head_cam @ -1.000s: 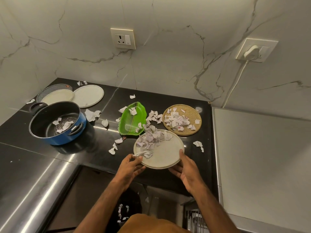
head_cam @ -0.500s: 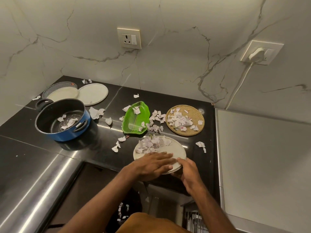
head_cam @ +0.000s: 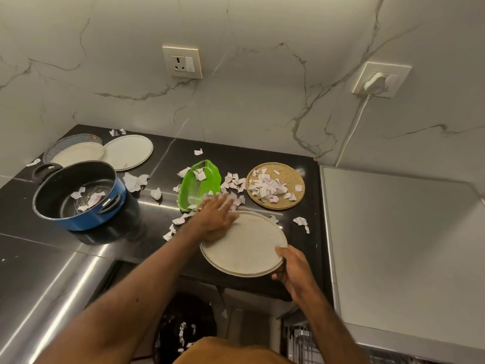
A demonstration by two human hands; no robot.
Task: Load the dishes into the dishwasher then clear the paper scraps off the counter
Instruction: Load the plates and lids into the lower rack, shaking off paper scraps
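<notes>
Cream plate (head_cam: pixel 246 248) overhangs the black bench's (head_cam: pixel 262 156) front edge, its near rim grasped in the right hand's (head_cam: pixel 294 269) curled fingers. The left hand (head_cam: pixel 215 219) lies flat, fingers released, on the far rim; paper scraps (head_cam: pixel 233 181) just beyond carry print too small to read.

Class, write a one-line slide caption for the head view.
Left hand flat on a round plate beside paper scraps; right hand grips its rim.

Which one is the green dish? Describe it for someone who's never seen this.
Start at the black counter under the marble wall. Near its middle, between the blue pot and the round woven mat, lies the green dish. It alone is bright green and leaf-shaped; the plates nearby are round and pale.
</notes>
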